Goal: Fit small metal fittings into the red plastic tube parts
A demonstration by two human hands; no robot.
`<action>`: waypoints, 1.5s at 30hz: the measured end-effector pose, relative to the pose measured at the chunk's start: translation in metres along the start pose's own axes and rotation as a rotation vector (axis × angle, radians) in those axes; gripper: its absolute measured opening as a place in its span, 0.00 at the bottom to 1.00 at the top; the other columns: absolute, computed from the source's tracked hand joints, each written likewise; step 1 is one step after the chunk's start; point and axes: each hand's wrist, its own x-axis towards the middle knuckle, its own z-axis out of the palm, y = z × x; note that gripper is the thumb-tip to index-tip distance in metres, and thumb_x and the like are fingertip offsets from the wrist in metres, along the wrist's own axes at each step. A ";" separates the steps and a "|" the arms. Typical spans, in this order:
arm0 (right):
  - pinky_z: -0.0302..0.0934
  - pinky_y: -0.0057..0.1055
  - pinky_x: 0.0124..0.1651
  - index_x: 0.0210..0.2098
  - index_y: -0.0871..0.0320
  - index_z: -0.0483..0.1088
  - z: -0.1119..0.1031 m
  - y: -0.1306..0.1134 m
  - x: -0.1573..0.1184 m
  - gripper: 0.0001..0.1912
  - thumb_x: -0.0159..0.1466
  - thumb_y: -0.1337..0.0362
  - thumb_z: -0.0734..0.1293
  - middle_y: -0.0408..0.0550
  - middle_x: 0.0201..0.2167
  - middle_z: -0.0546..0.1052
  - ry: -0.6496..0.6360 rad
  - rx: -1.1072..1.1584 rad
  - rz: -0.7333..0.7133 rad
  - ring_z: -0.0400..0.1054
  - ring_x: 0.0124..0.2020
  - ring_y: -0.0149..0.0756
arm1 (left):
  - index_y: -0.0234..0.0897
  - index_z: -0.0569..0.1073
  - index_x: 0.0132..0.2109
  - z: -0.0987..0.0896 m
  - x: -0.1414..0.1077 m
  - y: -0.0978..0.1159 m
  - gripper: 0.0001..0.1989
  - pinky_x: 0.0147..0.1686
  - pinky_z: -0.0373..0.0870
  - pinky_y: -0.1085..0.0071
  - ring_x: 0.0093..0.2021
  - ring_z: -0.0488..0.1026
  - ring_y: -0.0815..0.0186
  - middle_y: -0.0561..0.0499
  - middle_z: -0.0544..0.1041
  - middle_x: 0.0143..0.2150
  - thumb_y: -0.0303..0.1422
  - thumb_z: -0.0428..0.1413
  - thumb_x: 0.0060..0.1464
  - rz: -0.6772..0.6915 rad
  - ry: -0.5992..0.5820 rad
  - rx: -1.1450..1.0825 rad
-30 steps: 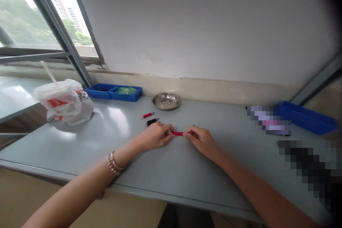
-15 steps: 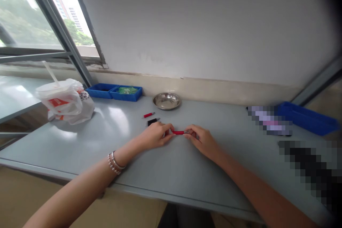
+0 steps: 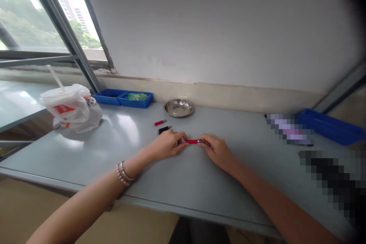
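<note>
Both hands work 1 short red plastic pen-like piece (image 3: 191,141) just above the grey counter (image 3: 183,183): left hand (image 3: 166,145) grip pinches its left end, right hand (image 3: 217,150) grip pinches its metal-tipped right end. Behind the left hand lie 2 more small pieces, 1 red (image 3: 159,122), 1 black (image 3: 164,129). Further back: 1 round steel dish (image 3: 178,108), 2 blue trays (image 3: 122,98), 1 white plastic bag w/ a cup (image 3: 73,107).

There is only one view, from a camera worn on the person's head. It looks forward and down over the grey worktop (image 3: 85,148) toward the plain white wall (image 3: 217,26), with the metal-framed window (image 3: 42,26) at the far left. Both forearms enter from the bottom edge, close to the lens, and the hands meet near the picture's middle.
</note>
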 end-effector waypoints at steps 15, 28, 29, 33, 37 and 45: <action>0.56 0.31 0.33 0.30 0.58 0.66 0.000 0.000 0.001 0.12 0.63 0.63 0.54 0.47 0.24 0.69 0.000 -0.138 -0.091 0.60 0.29 0.34 | 0.35 0.68 0.39 0.000 0.000 0.001 0.10 0.26 0.57 0.75 0.25 0.66 0.71 0.52 0.71 0.26 0.35 0.47 0.55 0.027 0.020 0.014; 0.57 0.29 0.35 0.35 0.57 0.65 0.000 0.001 0.001 0.06 0.61 0.65 0.57 0.45 0.28 0.70 0.024 -0.017 0.021 0.62 0.31 0.33 | 0.34 0.69 0.39 0.001 0.001 -0.003 0.15 0.27 0.59 0.74 0.27 0.67 0.68 0.49 0.72 0.27 0.38 0.42 0.58 0.027 0.025 0.072; 0.57 0.30 0.35 0.35 0.57 0.65 0.000 0.001 0.001 0.07 0.61 0.65 0.57 0.46 0.28 0.70 0.021 -0.016 0.018 0.62 0.31 0.33 | 0.34 0.69 0.39 0.001 0.001 -0.003 0.15 0.27 0.59 0.74 0.27 0.67 0.68 0.49 0.72 0.27 0.38 0.42 0.58 0.025 0.026 0.079; 0.57 0.29 0.35 0.32 0.57 0.65 0.000 0.001 0.001 0.06 0.62 0.66 0.57 0.46 0.28 0.70 0.020 -0.019 -0.006 0.62 0.32 0.33 | 0.33 0.69 0.38 0.002 0.001 -0.004 0.14 0.26 0.59 0.74 0.27 0.68 0.68 0.49 0.71 0.26 0.37 0.42 0.58 0.009 0.028 0.079; 0.56 0.28 0.33 0.29 0.58 0.63 0.002 0.001 0.000 0.06 0.61 0.67 0.58 0.45 0.26 0.68 0.037 -0.023 -0.021 0.62 0.30 0.32 | 0.33 0.68 0.37 0.003 0.000 -0.002 0.14 0.27 0.60 0.74 0.28 0.68 0.67 0.48 0.72 0.29 0.37 0.41 0.59 0.002 0.024 0.076; 0.55 0.28 0.32 0.29 0.58 0.63 0.002 0.000 -0.001 0.05 0.61 0.67 0.58 0.45 0.26 0.68 0.048 -0.038 -0.017 0.61 0.28 0.32 | 0.33 0.69 0.36 0.002 0.001 -0.002 0.17 0.28 0.60 0.73 0.29 0.68 0.67 0.47 0.72 0.30 0.36 0.39 0.60 0.048 0.035 0.105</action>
